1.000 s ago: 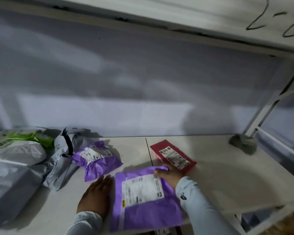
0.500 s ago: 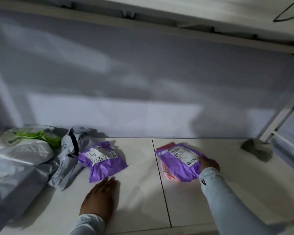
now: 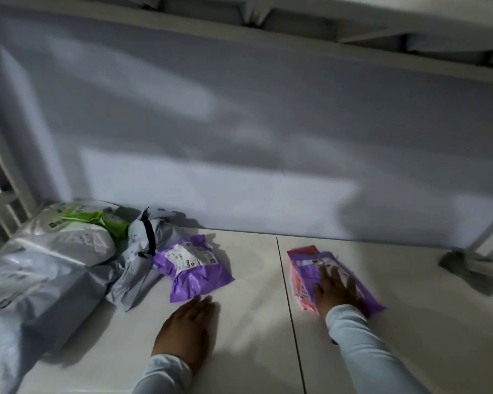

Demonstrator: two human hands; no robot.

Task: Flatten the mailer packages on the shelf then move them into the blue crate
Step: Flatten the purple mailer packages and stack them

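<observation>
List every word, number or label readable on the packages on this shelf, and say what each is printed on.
None can be read.
Crumpled purple mailer: white shipping label, print too small and blurred.
Purple mailer under the right hand: label smeared by motion blur.
Green and white package: dark mark, unreadable.
Large grey bag: faint print, unreadable.

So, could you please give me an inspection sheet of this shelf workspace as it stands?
Surface: white shelf, seam down the middle.
Job's things: purple mailer lying on red mailer; crumpled purple mailer; grey mailers piled left; blue crate not in view.
Clutter: grey rag.
Hands: right hand pressing flat on the stacked purple mailer; left hand flat on the shelf.
Cables: nothing seen.
Surroundings: grey back wall, shelf above.
</observation>
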